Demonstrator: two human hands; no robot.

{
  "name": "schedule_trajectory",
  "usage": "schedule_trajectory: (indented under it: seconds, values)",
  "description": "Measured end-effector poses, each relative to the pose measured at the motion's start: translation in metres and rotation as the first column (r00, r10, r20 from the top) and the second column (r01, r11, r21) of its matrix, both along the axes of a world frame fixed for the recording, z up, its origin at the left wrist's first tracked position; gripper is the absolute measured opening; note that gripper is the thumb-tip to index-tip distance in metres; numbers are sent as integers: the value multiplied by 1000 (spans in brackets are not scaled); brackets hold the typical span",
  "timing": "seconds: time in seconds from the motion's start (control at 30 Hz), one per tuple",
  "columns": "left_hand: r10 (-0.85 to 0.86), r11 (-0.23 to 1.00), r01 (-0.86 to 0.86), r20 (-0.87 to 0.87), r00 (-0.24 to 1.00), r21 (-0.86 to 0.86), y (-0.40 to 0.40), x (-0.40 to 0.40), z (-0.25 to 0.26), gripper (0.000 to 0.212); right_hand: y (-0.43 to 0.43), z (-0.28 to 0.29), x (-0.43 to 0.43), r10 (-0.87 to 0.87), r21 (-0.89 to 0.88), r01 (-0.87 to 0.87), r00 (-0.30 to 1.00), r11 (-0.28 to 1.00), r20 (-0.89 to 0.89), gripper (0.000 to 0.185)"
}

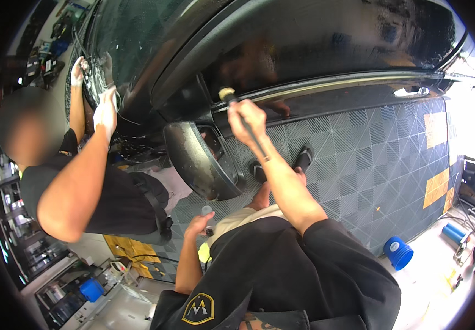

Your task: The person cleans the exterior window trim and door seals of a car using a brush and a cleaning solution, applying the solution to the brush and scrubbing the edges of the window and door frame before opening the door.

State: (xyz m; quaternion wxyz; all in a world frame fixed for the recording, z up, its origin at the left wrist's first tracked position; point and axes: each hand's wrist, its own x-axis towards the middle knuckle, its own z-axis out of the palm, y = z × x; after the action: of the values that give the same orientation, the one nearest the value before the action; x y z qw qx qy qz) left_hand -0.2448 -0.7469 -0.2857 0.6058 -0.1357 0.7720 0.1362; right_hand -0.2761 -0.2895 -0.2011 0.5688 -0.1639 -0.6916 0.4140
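My right hand [249, 120] is closed around the dark handle of a detailing brush [254, 138]. Its pale bristles [226, 93] are at the front corner of the side window [324, 37] of a black car, near the light window trim [328, 83]; whether they touch is unclear. Just below the brush head, the black door mirror [194, 163] juts out, wet and spotted. Down by my waist, my left hand [197, 226] holds a small bottle [207, 210] with a translucent end, partly hidden by the fingers.
On the left, a co-worker [114, 202] leans over the wet front of the car with both foamy hands on it. Dark floor tiles [357, 156] lie under my sandals. A blue bucket [398, 252] is at right, a blue container [92, 290] at lower left.
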Motion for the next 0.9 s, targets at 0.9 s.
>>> schedule_trajectory:
  seconds: [0.9]
  values:
    - [602, 752, -595, 71, 795, 284, 11, 15, 19, 52, -9, 10, -2, 44, -153, -49, 998, 987, -36, 9]
